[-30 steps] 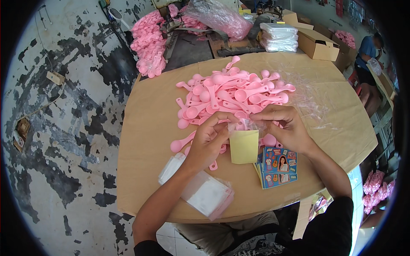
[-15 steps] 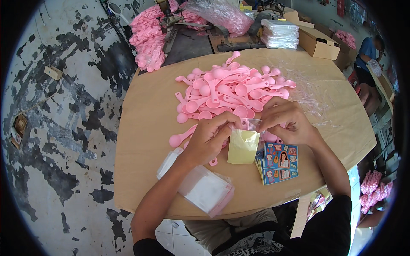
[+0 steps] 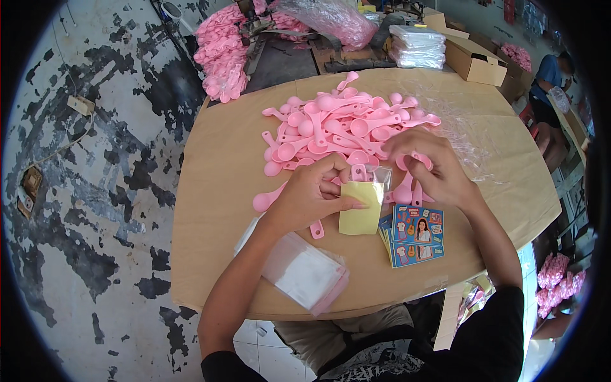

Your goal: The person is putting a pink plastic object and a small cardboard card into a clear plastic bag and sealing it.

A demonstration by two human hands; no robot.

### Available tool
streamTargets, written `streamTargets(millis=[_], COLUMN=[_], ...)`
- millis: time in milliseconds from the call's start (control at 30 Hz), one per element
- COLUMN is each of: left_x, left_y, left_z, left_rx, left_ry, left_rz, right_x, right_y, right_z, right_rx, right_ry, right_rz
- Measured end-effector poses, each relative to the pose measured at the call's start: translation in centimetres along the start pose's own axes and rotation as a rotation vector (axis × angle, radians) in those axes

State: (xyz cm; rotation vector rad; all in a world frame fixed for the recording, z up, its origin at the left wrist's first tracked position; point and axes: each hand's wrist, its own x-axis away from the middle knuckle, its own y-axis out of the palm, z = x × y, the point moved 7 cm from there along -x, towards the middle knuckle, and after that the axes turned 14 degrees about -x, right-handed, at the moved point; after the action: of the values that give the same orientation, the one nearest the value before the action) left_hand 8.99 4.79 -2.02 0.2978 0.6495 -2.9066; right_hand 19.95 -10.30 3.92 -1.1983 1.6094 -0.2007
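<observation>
My left hand [image 3: 312, 194] pinches a small clear plastic bag [image 3: 384, 175] with a yellow card [image 3: 360, 213] inside, thumb across the card's face. A pink scoop's handle shows behind the bag's upper end. My right hand [image 3: 439, 167] is off the bag, fingers curved and apart, slightly blurred, over pink scoops [image 3: 402, 193] at the near right of the heap. Pink shows between thumb and fingers, but no grip on it is visible. Just below lies a stack of blue printed cards [image 3: 417, 235]. Clear bags [image 3: 305, 274] lie beside my left forearm.
A large heap of pink measuring scoops [image 3: 344, 124] covers the table's middle. Brown paper [image 3: 210, 242] lines the round table. Clear plastic scraps lie right of the heap. Farther back are bundled pink items [image 3: 219, 54], packed clear bags [image 3: 417, 48] and a cardboard box [image 3: 474, 60]. Another person sits far right.
My right hand has let go of the bag's edge and moved slightly up and right over the scoops. My left thumb now lies across the yellow card.
</observation>
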Motion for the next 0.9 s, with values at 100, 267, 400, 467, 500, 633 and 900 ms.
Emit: streamTargets(millis=[100, 267, 400, 467, 500, 633, 900], left_x=[0.2, 0.0, 1.6, 3.9, 5.4, 12.9, 18.8], left_y=[0.2, -0.3, -4.6, -6.4, -6.5, -4.9, 0.4], left_z=[-0.2, 1.8, 4.8, 5.9, 5.8, 5.4, 4.5], left_rx=[-0.025, 0.001, -0.069, -0.048, -0.218, -0.625, -0.934], left_ry=[0.001, -0.016, 0.129, 0.127, 0.061, -0.102, -0.017], left_rz=[-0.007, 0.018, 0.241, 0.341, 0.329, 0.24, 0.308], right_x=[-0.1, 0.3, -0.8, -0.2, 0.7, 7.3, 0.2], right_y=[1.2, 2.5, -3.9, -7.0, -8.2, -9.4, 2.0], right_z=[0.1, 0.0, -0.9, -0.9, -0.9, -1.1, -5.7], right_rx=[-0.415, -0.481, -0.599, -0.539, -0.455, -0.402, -0.159], right_ry=[0.31, 0.533, 0.449, 0.361, 0.414, 0.903, 0.302], right_rz=[0.178, 0.071, 0.347, 0.267, 0.156, -0.769, -0.352])
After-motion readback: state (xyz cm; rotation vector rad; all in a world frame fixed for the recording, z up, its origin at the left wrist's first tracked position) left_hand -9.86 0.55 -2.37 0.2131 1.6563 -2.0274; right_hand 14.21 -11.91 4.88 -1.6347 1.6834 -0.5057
